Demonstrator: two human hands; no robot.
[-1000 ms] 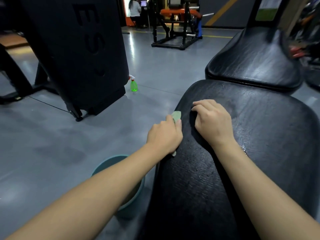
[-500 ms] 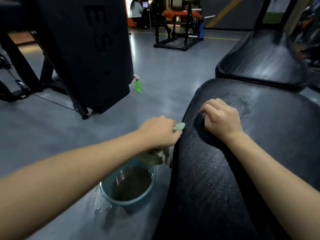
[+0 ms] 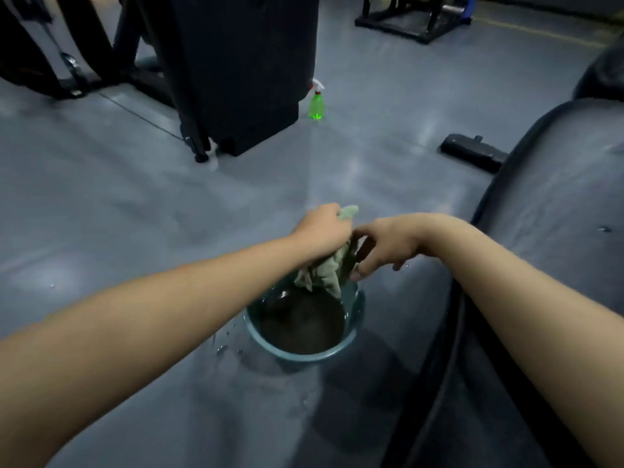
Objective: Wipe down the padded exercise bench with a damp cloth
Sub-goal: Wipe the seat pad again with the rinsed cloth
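Cloth [image 3: 320,275], moved from bench [image 3: 557,214] to over the bucket [image 3: 353,339], is grasped by left hand [image 3: 320,228] and right hand [image 3: 385,246]; rinsing is likely.

The cloth [image 3: 320,273] hangs over the basin [image 3: 304,352], left of the bench [image 3: 557,214].

The floor [image 3: 101,197] is grey and shiny. A round blue-green bucket [image 3: 304,358] stands on it, with dark water inside. Little water drops [image 3: 223,349] lie on the floor just beside the bucket. Farther off stands a small green spray bottle [image 3: 316,104] with a white top, next to a big black machine [image 3: 243,62]. A flat black piece [image 3: 472,157] lies on the floor to the right. Far back are a black metal frame [image 3: 412,25] and a yellow line [image 3: 540,30].
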